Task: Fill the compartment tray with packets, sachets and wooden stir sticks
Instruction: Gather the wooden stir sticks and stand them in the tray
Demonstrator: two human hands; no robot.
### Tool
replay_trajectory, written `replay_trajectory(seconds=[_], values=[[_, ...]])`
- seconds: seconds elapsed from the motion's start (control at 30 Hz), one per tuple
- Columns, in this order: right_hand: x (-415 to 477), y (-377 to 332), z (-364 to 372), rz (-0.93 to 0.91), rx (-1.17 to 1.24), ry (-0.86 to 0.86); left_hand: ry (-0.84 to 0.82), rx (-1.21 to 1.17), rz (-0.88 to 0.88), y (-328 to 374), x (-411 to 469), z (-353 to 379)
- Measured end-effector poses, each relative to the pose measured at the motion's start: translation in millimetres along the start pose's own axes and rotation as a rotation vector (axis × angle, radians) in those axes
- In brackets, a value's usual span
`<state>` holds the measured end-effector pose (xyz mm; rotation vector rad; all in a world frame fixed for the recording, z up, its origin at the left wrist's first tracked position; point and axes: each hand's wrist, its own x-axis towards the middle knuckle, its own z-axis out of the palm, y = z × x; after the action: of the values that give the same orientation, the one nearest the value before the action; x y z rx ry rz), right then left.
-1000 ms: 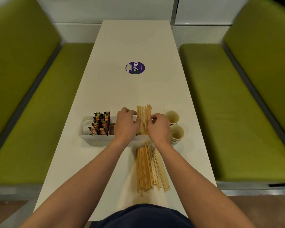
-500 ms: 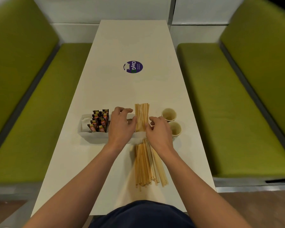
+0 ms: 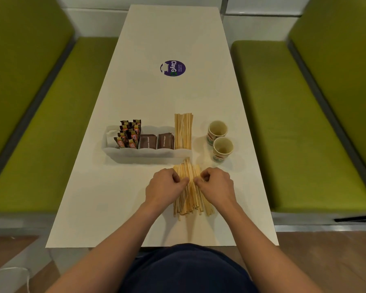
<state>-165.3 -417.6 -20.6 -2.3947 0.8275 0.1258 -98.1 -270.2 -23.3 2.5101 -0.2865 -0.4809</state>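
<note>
Wooden stir sticks (image 3: 188,199) lie loose beneath both sets of fingers: left hand (image 3: 165,187) and right hand (image 3: 217,187) curl round and pinch the pile. Both hands have withdrawn from the compartment tray (image 3: 140,155), just beyond the fingertips, where one bundle (image 3: 183,132) now stands. Judgement: another batch follows.

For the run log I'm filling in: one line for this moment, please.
phase: gathering loose stir sticks | left hand: pinching them | right hand: pinching them | tray: sachets, packets, some sticks loaded
</note>
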Motion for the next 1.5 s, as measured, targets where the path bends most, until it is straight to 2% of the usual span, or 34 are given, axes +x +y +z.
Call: replay_trajectory(seconds=[0.17,0.47,0.77,0.97,1.13,1.33,1.5], values=[[3,-5,4,0.029,0.005,-0.002,0.0,0.001,-0.043,10,-1,3],[5,-10,6,0.133,0.147,-0.007,-0.065,-0.187,-0.177,14,4,-1],[4,-4,-1,0.139,0.264,-0.037,-0.085,-0.313,-0.196,1,9,-4],[1,0,-7,0.094,0.367,0.009,-0.106,-0.428,-0.207,0,10,-16],[-2,2,-9,0.021,0.484,0.041,-0.054,-0.524,-0.061,9,5,-40],[1,-7,-14,0.002,0.606,0.132,0.162,-0.654,0.119,46,41,-83],[5,-19,-26,-0.034,0.694,0.199,0.254,-0.63,0.166,64,79,-87]])
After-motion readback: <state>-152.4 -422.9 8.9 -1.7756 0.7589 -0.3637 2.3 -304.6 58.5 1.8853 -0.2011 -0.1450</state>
